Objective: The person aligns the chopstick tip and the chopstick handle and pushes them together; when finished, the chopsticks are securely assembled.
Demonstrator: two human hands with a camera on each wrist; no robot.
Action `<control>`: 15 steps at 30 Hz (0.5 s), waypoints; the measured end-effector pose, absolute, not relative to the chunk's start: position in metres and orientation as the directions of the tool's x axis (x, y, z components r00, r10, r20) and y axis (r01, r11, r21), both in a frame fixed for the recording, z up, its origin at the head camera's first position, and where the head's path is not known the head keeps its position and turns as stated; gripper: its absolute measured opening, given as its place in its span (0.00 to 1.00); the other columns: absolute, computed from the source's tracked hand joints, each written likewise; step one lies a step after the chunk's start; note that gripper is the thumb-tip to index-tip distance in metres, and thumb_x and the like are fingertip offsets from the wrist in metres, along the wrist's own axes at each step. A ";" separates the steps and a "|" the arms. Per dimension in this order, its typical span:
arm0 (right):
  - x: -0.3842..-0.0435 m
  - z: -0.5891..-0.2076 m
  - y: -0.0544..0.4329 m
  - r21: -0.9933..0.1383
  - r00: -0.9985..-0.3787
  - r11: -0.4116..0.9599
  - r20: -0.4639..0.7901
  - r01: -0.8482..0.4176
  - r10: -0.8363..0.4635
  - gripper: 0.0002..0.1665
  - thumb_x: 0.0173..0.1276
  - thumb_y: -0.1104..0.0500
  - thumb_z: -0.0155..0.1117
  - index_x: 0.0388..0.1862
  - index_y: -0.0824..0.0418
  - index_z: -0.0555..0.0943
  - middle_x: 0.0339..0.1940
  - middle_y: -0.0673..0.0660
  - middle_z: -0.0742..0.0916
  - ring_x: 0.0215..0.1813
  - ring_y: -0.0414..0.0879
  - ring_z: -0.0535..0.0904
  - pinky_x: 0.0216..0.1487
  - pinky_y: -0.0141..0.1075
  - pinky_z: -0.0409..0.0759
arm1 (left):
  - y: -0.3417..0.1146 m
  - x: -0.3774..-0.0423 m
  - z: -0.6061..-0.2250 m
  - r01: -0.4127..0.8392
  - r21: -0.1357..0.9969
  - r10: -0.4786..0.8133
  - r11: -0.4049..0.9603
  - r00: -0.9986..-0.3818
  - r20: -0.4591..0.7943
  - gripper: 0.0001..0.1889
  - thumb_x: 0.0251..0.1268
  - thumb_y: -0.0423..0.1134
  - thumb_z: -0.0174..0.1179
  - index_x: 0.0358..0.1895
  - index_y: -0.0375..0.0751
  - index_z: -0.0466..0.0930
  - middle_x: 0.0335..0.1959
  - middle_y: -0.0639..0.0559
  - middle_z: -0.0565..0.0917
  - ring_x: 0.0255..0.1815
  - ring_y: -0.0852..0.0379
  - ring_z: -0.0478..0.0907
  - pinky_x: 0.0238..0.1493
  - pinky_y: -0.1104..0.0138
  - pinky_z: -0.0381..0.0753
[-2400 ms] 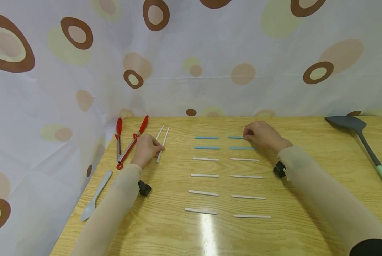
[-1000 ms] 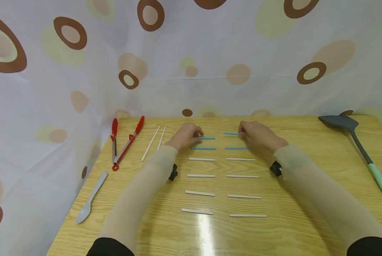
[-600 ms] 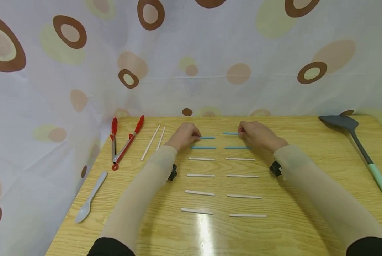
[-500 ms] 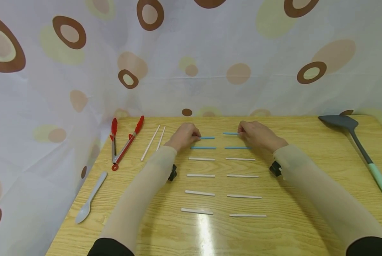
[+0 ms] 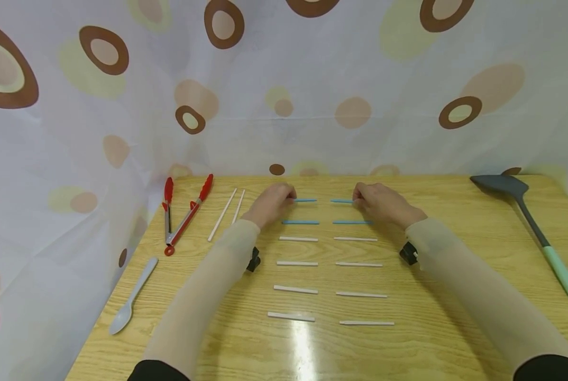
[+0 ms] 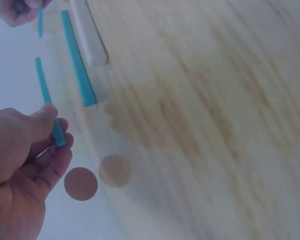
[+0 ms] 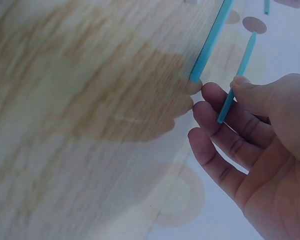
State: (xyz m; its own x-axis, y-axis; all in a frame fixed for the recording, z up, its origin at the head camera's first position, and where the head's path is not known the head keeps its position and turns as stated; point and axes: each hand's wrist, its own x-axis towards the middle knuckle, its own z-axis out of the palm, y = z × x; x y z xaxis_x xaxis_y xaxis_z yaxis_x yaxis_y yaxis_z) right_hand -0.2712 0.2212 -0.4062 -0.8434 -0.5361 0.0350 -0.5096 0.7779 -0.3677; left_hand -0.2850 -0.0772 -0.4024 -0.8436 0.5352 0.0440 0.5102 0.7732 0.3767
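- Nearest, on the table [image 5: 455, 201]: eight white sticks [image 5: 297, 263] in two columns; to their left, a grey spoon [image 5: 133, 299].
- At right: a spatula [image 5: 543, 244].
- Past the white rows: two resting blue sticks [image 5: 300, 222], end to end, apart.
- At left: splayed tongs [image 5: 184, 226] beside two slanted sticks [image 5: 222, 214].
- Near the far edge, pinched thumb-to-finger: one blue stick [image 5: 307, 200] in the left hand [image 5: 271, 204], another blue stick [image 5: 341, 200] in the right hand [image 5: 384, 204], tips facing across a gap.
- Behind: spotted cloth [image 5: 312, 143].
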 end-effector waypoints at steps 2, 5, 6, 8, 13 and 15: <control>-0.271 -0.406 0.222 -0.366 -0.843 0.778 0.032 -0.510 -0.538 0.04 0.78 0.63 0.54 0.43 0.62 0.75 0.36 0.54 0.81 0.35 0.48 0.76 0.39 0.44 0.74 | -0.078 -0.286 -0.401 0.510 0.389 0.531 0.767 -0.845 0.062 0.07 0.73 0.33 0.58 0.48 0.36 0.83 0.46 0.46 0.83 0.47 0.53 0.79 0.49 0.64 0.78; -0.270 -0.405 0.223 -0.366 -0.843 0.779 0.030 -0.510 -0.537 0.04 0.79 0.63 0.53 0.43 0.62 0.75 0.35 0.54 0.81 0.35 0.47 0.75 0.39 0.44 0.73 | -0.081 -0.287 -0.399 0.509 0.391 0.529 0.767 -0.846 0.065 0.10 0.71 0.31 0.59 0.50 0.34 0.84 0.48 0.44 0.84 0.49 0.51 0.80 0.50 0.65 0.78; -0.270 -0.405 0.223 -0.367 -0.843 0.778 0.030 -0.509 -0.537 0.04 0.79 0.63 0.53 0.43 0.63 0.75 0.35 0.54 0.81 0.34 0.47 0.75 0.39 0.44 0.73 | -0.082 -0.288 -0.399 0.511 0.382 0.530 0.770 -0.846 0.062 0.10 0.71 0.31 0.59 0.51 0.33 0.84 0.48 0.44 0.84 0.49 0.51 0.80 0.51 0.65 0.78; -0.269 -0.404 0.223 -0.367 -0.842 0.777 0.032 -0.512 -0.539 0.04 0.79 0.63 0.53 0.43 0.63 0.74 0.35 0.54 0.81 0.34 0.47 0.75 0.39 0.44 0.73 | -0.083 -0.288 -0.399 0.513 0.361 0.532 0.779 -0.845 0.053 0.11 0.72 0.30 0.58 0.53 0.32 0.83 0.49 0.43 0.83 0.51 0.50 0.80 0.52 0.64 0.77; -0.267 -0.402 0.224 -0.360 -0.834 0.769 0.052 -0.528 -0.549 0.05 0.79 0.64 0.51 0.43 0.63 0.74 0.34 0.54 0.81 0.32 0.46 0.74 0.39 0.44 0.73 | -0.084 -0.286 -0.399 0.510 0.342 0.527 0.789 -0.848 0.047 0.12 0.75 0.30 0.54 0.54 0.32 0.82 0.49 0.43 0.81 0.51 0.50 0.77 0.52 0.64 0.77; -0.267 -0.403 0.225 -0.355 -0.829 0.764 0.063 -0.539 -0.556 0.04 0.79 0.64 0.51 0.43 0.63 0.74 0.34 0.55 0.81 0.32 0.47 0.74 0.39 0.44 0.73 | -0.084 -0.285 -0.398 0.508 0.349 0.522 0.787 -0.851 0.060 0.12 0.76 0.32 0.53 0.54 0.33 0.82 0.48 0.43 0.80 0.49 0.50 0.77 0.51 0.64 0.77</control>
State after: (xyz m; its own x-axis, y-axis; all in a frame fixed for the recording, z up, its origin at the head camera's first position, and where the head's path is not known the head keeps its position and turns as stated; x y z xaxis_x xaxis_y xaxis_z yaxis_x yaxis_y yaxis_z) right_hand -0.2671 0.2254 -0.4025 -0.8290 -0.5556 0.0631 -0.5390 0.7639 -0.3550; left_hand -0.2851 -0.0836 -0.3978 -0.8507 0.5221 0.0604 0.5080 0.7873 0.3493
